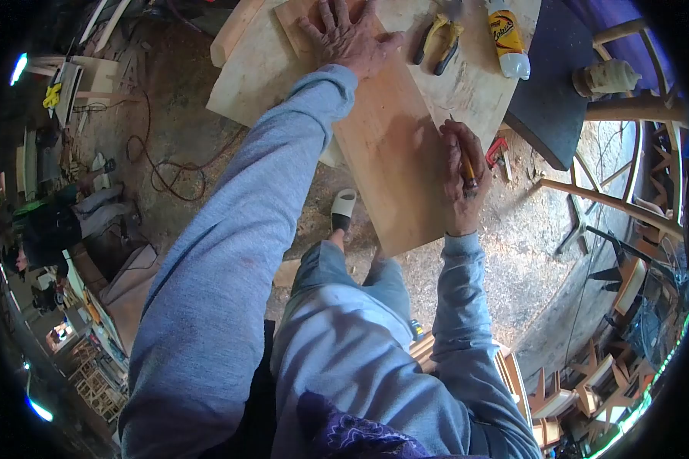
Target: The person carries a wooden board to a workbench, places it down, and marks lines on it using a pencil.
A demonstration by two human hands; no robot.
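— Two hands are seen in the head view. How are they placed?

— The left hand (350, 37) is laid flat on the far end of a wooden board (386, 145), its fingers (329, 14) spread wide and pressed down on the wood; nothing is gripped by it. The right hand (465, 177) is set at the board's right edge, near its close end, with the fingers (453, 141) curled narrowly around a pencil (464, 162), whose tip is held at the board's edge.

— Where is the board found?

— It is laid slantwise over a pale round surface (467, 84), its far end resting on that surface and its near end jutting out past the surface's near edge, above the sawdust-covered floor (513, 229).

— What else is carried by the surface?

— A pair of yellow-handled pliers (436, 44) is seen just beside the board, toward the far right edge. A glue bottle (507, 38) with a yellow label is laid further right, close to that edge. A second strip of wood (233, 30) is placed at the far left edge.

— And beyond the surface?

— A small red tool (497, 149) is seen on the floor, near the right hand. Wooden chair frames (628, 206) are stood at the right. Another person (61, 222) is seated well apart at the left.
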